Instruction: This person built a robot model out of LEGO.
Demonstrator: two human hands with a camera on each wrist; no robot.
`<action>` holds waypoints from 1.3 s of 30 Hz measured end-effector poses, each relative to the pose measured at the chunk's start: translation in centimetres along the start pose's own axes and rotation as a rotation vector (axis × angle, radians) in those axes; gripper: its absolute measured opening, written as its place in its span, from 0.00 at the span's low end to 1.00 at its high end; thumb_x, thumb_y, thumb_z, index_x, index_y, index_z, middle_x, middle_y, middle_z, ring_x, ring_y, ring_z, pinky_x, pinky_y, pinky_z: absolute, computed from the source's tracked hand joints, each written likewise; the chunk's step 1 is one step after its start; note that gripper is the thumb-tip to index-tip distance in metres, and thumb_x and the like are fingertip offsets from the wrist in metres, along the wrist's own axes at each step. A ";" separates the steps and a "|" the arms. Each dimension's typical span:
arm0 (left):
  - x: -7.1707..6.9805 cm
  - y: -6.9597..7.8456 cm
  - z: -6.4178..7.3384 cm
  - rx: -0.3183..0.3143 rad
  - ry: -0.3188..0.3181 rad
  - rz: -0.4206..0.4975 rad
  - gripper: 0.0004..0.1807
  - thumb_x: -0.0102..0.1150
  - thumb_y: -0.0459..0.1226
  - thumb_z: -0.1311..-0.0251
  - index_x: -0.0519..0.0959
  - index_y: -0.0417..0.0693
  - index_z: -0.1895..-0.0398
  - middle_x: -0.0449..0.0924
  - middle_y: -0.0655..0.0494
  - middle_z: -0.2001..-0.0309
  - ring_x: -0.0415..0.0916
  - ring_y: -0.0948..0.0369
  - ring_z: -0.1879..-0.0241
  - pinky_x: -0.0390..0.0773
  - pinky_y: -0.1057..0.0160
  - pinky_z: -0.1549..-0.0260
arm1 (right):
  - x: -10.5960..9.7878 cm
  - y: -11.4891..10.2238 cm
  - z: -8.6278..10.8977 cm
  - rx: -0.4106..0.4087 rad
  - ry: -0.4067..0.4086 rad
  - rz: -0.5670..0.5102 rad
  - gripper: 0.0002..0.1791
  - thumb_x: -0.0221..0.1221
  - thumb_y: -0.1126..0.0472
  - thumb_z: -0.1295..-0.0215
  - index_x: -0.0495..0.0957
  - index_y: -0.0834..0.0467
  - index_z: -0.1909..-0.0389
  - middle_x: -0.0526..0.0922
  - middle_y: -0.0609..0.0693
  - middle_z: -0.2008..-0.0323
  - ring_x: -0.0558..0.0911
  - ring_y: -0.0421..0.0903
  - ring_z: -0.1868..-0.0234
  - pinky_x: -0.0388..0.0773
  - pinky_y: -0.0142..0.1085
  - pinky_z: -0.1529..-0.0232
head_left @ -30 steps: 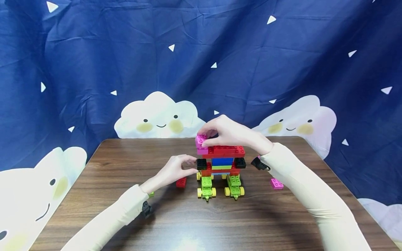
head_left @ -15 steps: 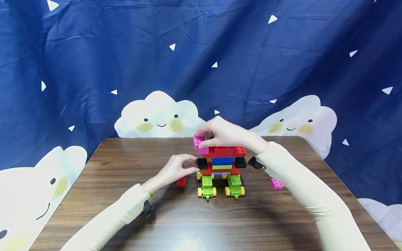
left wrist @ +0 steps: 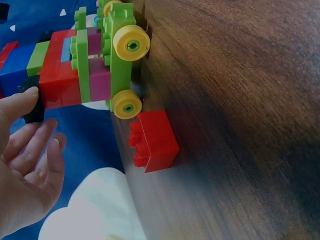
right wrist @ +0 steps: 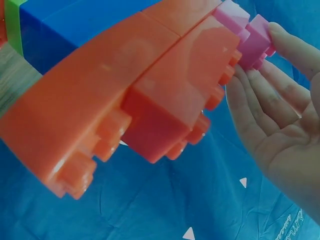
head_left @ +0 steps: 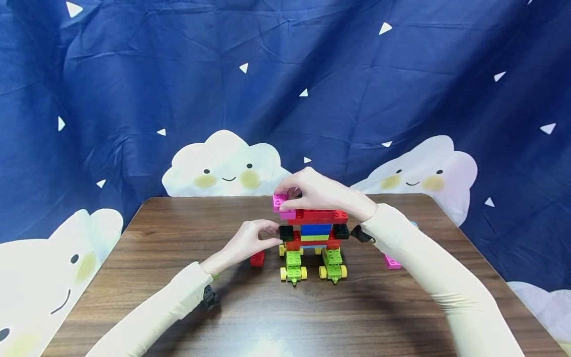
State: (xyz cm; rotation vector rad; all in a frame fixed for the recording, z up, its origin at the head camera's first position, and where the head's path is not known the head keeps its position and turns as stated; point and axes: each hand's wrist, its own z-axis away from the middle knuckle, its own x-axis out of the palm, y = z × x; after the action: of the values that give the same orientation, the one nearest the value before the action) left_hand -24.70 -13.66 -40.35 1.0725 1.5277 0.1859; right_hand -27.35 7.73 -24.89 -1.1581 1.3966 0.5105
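A build of toy building bricks stands on the table, with red bricks (head_left: pixel 318 216) on top, a blue brick (head_left: pixel 315 229) in the middle and two green wheeled bases (head_left: pixel 293 265) below. At its upper left corner my right hand (head_left: pixel 318 191) pinches a pink brick (right wrist: pixel 256 41) between thumb and fingers. This brick sits over another pink brick (right wrist: pixel 231 16) and juts out to the left of it. My left hand (head_left: pixel 250 242) holds the black brick (left wrist: pixel 34 107) on the build's left side, thumb on one face and fingertips at another. A second black brick (head_left: pixel 341 231) sticks out on the right.
A loose red brick (left wrist: pixel 157 140) lies on the wooden table (head_left: pixel 187 317) left of the build. A loose pink brick (head_left: pixel 392 261) is to the right, by my right sleeve. Behind the table hangs a blue cloth (head_left: pixel 285 64) with clouds.
My right hand has shifted a little to the left and the pink brick in it has moved left and slightly down. The left hand keeps its hold on the black brick.
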 end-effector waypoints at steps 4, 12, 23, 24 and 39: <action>0.0 0.0 0.0 -0.004 0.000 0.000 0.19 0.70 0.44 0.43 0.83 0.47 0.50 0.88 0.55 0.56 0.82 0.60 0.56 0.82 0.62 0.58 | 0.1 0.0 0.1 0.009 0.005 -0.011 0.13 0.68 0.57 0.39 0.85 0.56 0.55 0.89 0.48 0.59 0.87 0.40 0.61 0.84 0.35 0.51; -0.1 0.1 0.1 -0.010 -0.003 0.000 0.19 0.70 0.44 0.43 0.83 0.47 0.50 0.87 0.55 0.56 0.82 0.60 0.55 0.82 0.61 0.57 | 0.2 0.0 0.3 0.038 0.001 -0.027 0.14 0.67 0.56 0.38 0.84 0.56 0.53 0.89 0.48 0.59 0.87 0.40 0.60 0.84 0.35 0.51; 0.1 0.1 0.1 0.005 0.004 0.005 0.18 0.70 0.43 0.43 0.83 0.47 0.51 0.88 0.55 0.57 0.82 0.60 0.57 0.82 0.62 0.59 | 0.3 0.2 0.9 0.011 -0.003 -0.048 0.17 0.66 0.58 0.37 0.82 0.57 0.47 0.88 0.50 0.55 0.87 0.42 0.59 0.84 0.36 0.50; 0.0 0.2 0.1 0.006 0.005 0.004 0.18 0.70 0.43 0.43 0.84 0.47 0.51 0.88 0.55 0.57 0.82 0.60 0.57 0.82 0.63 0.60 | 0.4 0.2 0.9 0.007 0.000 -0.046 0.17 0.66 0.58 0.37 0.82 0.57 0.48 0.88 0.50 0.55 0.87 0.42 0.59 0.84 0.36 0.50; 0.0 0.2 0.2 0.046 0.014 0.011 0.18 0.69 0.44 0.42 0.83 0.46 0.52 0.88 0.54 0.58 0.83 0.59 0.57 0.83 0.59 0.60 | 0.6 0.1 1.3 -0.055 0.000 0.035 0.14 0.62 0.62 0.34 0.82 0.58 0.49 0.83 0.46 0.69 0.78 0.42 0.69 0.79 0.33 0.64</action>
State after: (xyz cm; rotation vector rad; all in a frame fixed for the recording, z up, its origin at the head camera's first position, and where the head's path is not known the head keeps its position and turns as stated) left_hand -24.44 -13.66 -40.24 1.1189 1.5453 0.1671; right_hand -26.65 8.66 -25.71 -1.1796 1.4127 0.5763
